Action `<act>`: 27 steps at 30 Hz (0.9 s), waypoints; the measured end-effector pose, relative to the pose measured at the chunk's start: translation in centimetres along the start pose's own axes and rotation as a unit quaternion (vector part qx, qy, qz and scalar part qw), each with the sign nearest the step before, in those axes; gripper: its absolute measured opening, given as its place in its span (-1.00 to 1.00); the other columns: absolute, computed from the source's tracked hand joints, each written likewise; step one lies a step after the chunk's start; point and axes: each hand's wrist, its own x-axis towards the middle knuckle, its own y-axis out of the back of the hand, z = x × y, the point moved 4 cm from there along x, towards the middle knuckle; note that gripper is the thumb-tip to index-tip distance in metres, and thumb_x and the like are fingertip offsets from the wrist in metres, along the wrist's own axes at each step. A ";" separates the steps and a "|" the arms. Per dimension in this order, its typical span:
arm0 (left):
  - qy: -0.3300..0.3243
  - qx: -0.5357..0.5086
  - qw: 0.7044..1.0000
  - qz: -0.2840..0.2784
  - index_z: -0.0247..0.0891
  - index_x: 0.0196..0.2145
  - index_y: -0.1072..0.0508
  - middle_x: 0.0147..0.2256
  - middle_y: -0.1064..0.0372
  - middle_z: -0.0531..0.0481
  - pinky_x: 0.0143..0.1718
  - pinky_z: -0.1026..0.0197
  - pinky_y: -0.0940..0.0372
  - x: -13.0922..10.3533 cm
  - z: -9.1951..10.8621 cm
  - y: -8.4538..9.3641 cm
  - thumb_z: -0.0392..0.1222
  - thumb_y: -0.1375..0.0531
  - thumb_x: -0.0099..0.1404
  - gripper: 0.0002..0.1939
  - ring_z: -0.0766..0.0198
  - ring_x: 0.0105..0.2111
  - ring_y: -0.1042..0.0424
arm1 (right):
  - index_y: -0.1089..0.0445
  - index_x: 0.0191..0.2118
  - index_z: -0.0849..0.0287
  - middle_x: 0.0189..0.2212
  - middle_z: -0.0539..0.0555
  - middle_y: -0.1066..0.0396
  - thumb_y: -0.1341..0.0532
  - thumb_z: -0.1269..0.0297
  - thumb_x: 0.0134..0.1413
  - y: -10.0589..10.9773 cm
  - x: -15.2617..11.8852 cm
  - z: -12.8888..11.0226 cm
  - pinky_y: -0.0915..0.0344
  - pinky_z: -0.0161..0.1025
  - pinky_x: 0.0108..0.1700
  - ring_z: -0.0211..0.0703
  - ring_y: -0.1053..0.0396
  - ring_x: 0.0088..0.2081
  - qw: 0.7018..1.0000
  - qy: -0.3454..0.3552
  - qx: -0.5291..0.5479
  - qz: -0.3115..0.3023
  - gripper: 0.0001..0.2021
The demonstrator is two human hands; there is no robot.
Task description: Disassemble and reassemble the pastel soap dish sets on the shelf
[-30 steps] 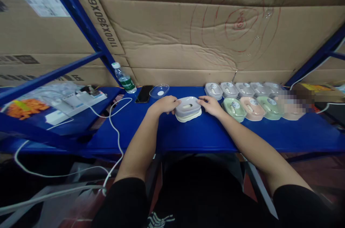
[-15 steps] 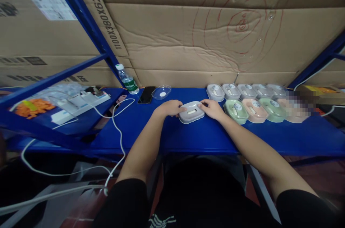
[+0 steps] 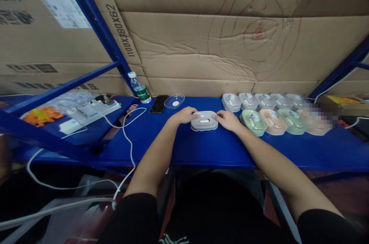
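Observation:
A grey rounded box (image 3: 204, 121) with a small white piece in its lid is on the blue table (image 3: 213, 151) in front of me. My left hand (image 3: 186, 115) grips its left end, thumb on top. At the right end, my right hand (image 3: 227, 119) holds it the same way, fingers bent round the edge. To the right stand two rows of similar boxes with round stickers: grey ones (image 3: 231, 101) behind, green (image 3: 253, 122) and pink (image 3: 273, 121) ones in front.
A clear oval lid (image 3: 174, 101), a phone (image 3: 158, 104) and a water bottle (image 3: 140, 89) lie or stand at the back left. White cables (image 3: 131, 147) and a power strip (image 3: 90, 116) are further left. Cardboard (image 3: 178, 51) rises behind.
The view has shifted slightly, so the table sits a little lower. The grey box, tilted slightly before, now looks level between my hands.

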 end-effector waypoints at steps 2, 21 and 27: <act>-0.004 0.003 1.000 -0.001 -0.29 -0.11 -0.61 -0.09 -0.61 -0.15 -0.10 0.17 -0.36 0.2 -0.1 -0.1 0.12 -0.18 0.33 -0.57 0.09 -0.12 -0.56 | -0.56 -0.22 0.11 -0.30 0.10 -0.62 -0.14 -0.07 0.38 0.1 0.1 -0.1 -0.19 -0.25 -0.31 -0.06 -0.51 -0.27 1.000 -0.008 -0.022 -0.008 -0.61; 0.193 0.119 0.944 0.238 -0.25 0.15 -0.48 0.19 -0.34 -0.33 0.13 -0.03 -0.35 -1.8 -3.0 3.5 0.13 -0.22 0.41 -0.49 -0.09 0.08 -0.49 | -0.48 0.09 0.08 -0.23 0.12 -0.62 -0.14 -0.23 0.35 -0.2 -0.4 -0.6 -0.28 -0.20 -0.25 0.04 -0.55 -0.18 1.000 0.005 -0.026 0.008 -0.49; 0.296 0.154 0.924 0.187 -0.21 -0.04 -0.57 0.16 -0.33 -0.32 0.07 -0.08 -0.38 -2.7 -4.6 4.0 -0.12 -0.23 0.39 -0.75 -0.16 0.06 -0.52 | -0.43 0.18 0.08 -0.27 0.06 -0.60 -0.20 -0.09 0.36 -0.6 -1.1 -2.1 -0.28 -0.21 -0.23 -0.04 -0.53 -0.23 0.994 0.107 -0.008 -0.010 -0.54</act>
